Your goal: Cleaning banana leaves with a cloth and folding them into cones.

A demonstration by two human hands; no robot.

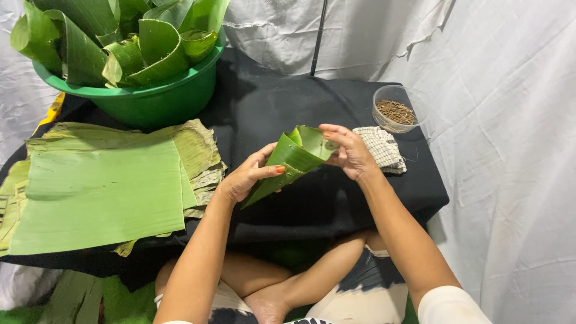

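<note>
- Left hand (245,178) is gripping the lower body of the folded green banana-leaf cone (292,157), fingers closed.
- Right hand (349,153) is pinching its open rim above the black desk (336,198), near the front edge.
- Keeping the overlap tight is probably helping the point stay closed.

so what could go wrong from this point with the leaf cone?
1. The leaf cone is held shut only by the left hand on its body and the right hand at its rim; easing either grip could let it unroll.
2. The clear bowl of thin sticks sits near the table corner; a reach across might knock it off.
3. Pinching the rim hard may split the leaf.
</note>
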